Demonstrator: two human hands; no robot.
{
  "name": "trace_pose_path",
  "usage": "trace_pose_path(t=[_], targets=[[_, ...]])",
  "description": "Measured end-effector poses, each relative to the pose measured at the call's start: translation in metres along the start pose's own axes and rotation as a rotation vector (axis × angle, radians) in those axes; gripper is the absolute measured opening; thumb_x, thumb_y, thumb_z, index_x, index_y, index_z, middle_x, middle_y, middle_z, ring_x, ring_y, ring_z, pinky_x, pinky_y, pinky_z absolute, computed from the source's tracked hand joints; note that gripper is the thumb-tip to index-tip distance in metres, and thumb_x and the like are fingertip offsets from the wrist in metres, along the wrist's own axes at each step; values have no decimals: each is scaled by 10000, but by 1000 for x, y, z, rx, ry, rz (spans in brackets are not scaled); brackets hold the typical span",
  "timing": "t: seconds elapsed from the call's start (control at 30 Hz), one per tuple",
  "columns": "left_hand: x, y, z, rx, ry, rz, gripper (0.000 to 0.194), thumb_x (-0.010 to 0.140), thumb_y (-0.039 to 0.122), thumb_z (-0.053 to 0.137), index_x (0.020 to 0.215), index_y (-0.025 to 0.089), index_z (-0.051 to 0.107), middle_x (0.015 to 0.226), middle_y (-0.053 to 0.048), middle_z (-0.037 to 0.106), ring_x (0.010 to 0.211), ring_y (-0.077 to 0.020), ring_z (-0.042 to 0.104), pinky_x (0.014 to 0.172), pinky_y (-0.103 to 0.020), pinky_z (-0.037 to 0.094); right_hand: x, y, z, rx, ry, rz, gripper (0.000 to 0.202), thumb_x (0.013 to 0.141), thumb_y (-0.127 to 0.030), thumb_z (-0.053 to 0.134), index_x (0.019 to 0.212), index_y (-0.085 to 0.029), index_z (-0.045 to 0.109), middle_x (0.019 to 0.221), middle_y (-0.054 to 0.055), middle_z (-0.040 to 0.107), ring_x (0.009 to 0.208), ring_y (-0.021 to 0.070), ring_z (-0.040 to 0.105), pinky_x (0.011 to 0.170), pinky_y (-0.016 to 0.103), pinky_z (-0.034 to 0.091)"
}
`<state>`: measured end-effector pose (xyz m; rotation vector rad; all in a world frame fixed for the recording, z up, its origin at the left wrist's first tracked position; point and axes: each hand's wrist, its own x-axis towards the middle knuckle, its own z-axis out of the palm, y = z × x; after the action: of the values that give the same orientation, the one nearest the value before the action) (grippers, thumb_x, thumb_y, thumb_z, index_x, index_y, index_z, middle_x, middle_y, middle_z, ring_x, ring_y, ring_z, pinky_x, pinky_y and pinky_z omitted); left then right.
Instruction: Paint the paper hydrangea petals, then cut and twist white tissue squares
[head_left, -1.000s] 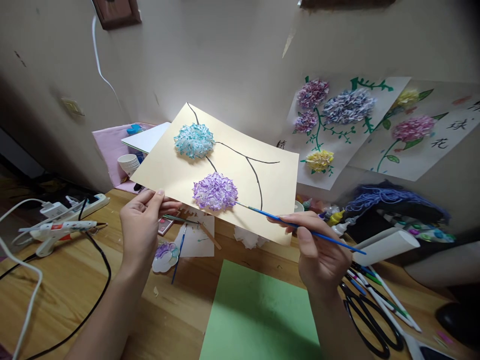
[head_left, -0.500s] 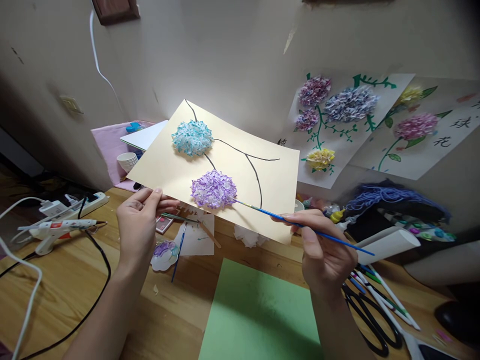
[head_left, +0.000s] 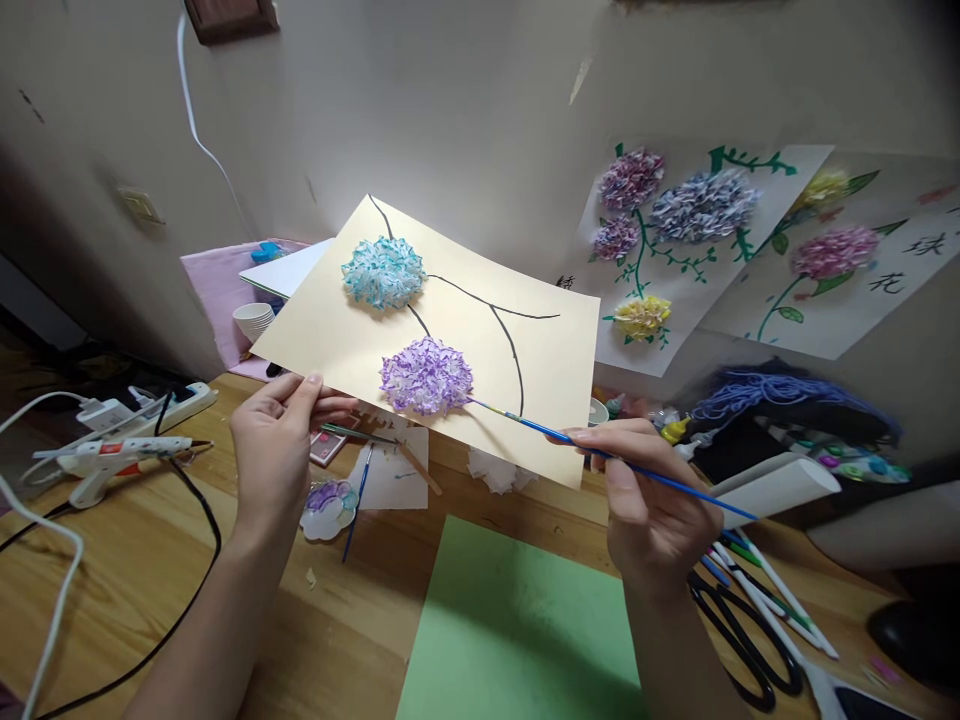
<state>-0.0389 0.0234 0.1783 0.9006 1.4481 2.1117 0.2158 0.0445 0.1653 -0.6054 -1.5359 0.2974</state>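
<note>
My left hand (head_left: 281, 440) pinches the lower left edge of a cream sheet of card (head_left: 547, 350), holding it tilted above the table. Black stems are drawn on the card, and two raised paper flowers stand out from it: a blue-tipped one (head_left: 384, 272) and a purple-tipped one (head_left: 426, 376). Between the fingers of my right hand (head_left: 652, 490) is a thin blue paintbrush (head_left: 540, 428). Its tip points at the right edge of the purple flower; I cannot tell whether it touches.
Below lies a green sheet (head_left: 517, 620). A flower-shaped palette (head_left: 328, 508) with purple paint and another brush (head_left: 358, 500) are at centre left. A glue gun (head_left: 112, 458) and cables lie left; scissors (head_left: 742, 640) and pens lie right. Flower pictures (head_left: 645, 260) hang on the wall.
My right hand and the paintbrush have shifted very slightly right and down. The card in my left hand stays almost where it was.
</note>
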Motion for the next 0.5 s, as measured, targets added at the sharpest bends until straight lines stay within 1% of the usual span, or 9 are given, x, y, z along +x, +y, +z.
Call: trace_pose_path(t=[0.13, 0.27, 0.37, 0.5], targets=[[1, 0, 0, 3, -1, 3, 100, 685, 179, 643, 605, 127, 615, 527, 13, 628, 496, -129, 653, 486, -159, 533, -2, 3, -2, -67, -6, -7, 191, 791, -173, 493, 824, -216, 676, 755, 32, 685, 705, 198, 612, 602, 343, 476], [1, -1, -1, 6, -2, 2, 100, 687, 184, 645, 612, 125, 617, 534, 13, 628, 496, -127, 652, 490, -160, 535, -2, 3, -8, -121, -39, -19, 183, 795, -197, 489, 821, -216, 669, 750, 39, 687, 718, 214, 627, 622, 368, 491], [1, -2, -1, 9, -3, 7, 95, 690, 181, 642, 617, 124, 619, 534, 17, 620, 498, -117, 650, 505, -152, 535, -1, 1, -12, -109, -69, -37, 180, 796, -200, 491, 846, -225, 663, 756, 40, 686, 718, 220, 630, 623, 382, 500], [0, -3, 0, 6, -8, -4, 106, 694, 181, 643, 611, 125, 611, 532, 22, 609, 501, -108, 650, 518, -138, 532, -1, 1, -14, -63, -74, -87, 195, 803, -177, 469, 889, -227, 636, 756, 39, 673, 748, 228, 631, 647, 405, 504]])
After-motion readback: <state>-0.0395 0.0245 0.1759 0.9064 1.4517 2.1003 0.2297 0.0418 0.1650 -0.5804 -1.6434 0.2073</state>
